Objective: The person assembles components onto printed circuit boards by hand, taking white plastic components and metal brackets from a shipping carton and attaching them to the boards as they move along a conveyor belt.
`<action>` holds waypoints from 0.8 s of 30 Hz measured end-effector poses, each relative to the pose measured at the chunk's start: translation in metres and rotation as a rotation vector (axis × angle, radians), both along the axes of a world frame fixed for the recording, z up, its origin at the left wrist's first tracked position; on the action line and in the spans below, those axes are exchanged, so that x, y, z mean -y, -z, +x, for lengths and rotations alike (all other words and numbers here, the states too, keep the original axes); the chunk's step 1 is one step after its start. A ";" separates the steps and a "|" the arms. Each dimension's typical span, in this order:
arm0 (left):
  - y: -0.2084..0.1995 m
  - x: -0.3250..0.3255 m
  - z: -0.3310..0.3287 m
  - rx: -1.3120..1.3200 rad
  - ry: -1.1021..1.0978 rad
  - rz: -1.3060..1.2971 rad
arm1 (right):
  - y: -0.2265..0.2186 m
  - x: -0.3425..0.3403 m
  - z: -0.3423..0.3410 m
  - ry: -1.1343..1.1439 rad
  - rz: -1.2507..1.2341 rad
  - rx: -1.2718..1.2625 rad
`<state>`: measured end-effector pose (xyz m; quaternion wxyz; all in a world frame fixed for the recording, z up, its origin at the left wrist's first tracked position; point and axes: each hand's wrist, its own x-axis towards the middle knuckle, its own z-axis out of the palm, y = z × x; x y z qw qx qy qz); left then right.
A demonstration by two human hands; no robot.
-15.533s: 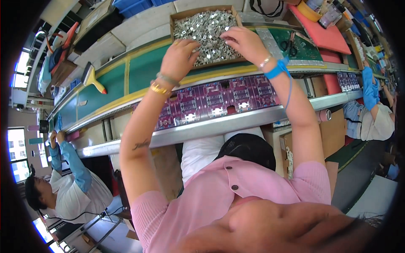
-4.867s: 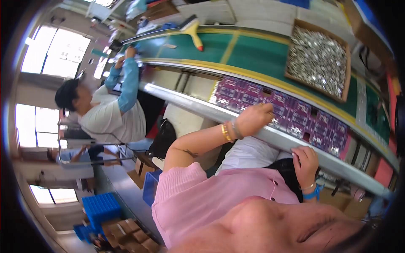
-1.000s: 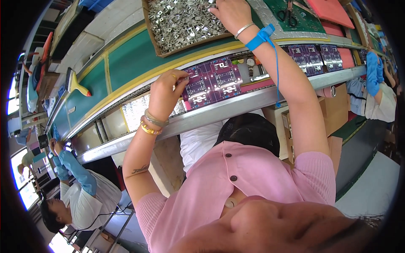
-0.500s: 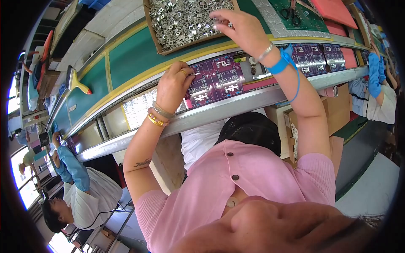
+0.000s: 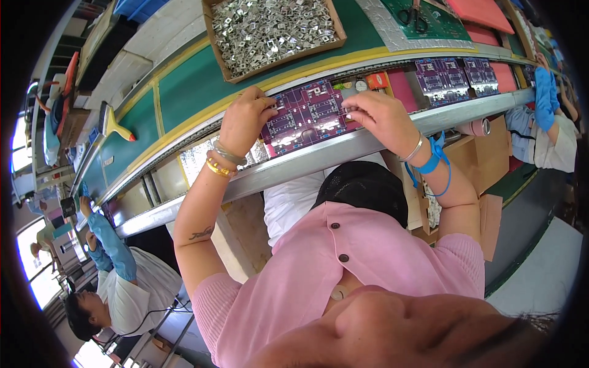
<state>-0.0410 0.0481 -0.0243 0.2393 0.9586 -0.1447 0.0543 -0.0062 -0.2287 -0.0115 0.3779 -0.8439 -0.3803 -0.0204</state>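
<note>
A purple circuit board [image 5: 308, 116] lies on the metal-railed track in front of me, with several shiny metal pieces on it. My left hand [image 5: 245, 122] rests at the board's left edge, fingers curled and pinched together. Whatever those fingertips hold is too small to make out. At the board's right edge, my right hand [image 5: 383, 121] pinches a small metal part between thumb and fingers. Beyond the board stands a shallow cardboard box [image 5: 286, 62] heaped with small silvery metal parts [image 5: 270, 32].
More purple boards [image 5: 451, 83] lie along the track to the right. A yellow-handled brush [image 5: 115, 126] is on the green surface at left; black-handled scissors [image 5: 412, 19] lie far right. Co-workers in blue sleeves [image 5: 111, 242] sit on both sides. The metal rail [image 5: 331, 156] runs nearest me.
My right hand has come down from over the box of metal parts to the board's right edge. My left hand and the board have shifted slightly left.
</note>
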 end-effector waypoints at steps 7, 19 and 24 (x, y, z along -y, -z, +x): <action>-0.024 -0.003 0.070 0.332 -0.107 0.075 | 0.010 -0.011 -0.006 -0.096 -0.139 0.120; -0.028 0.003 0.079 0.191 -0.207 -0.036 | 0.018 -0.022 -0.010 -0.173 -0.222 0.258; -0.042 0.003 0.038 0.012 -0.226 -0.293 | 0.020 -0.023 -0.008 -0.194 -0.275 0.307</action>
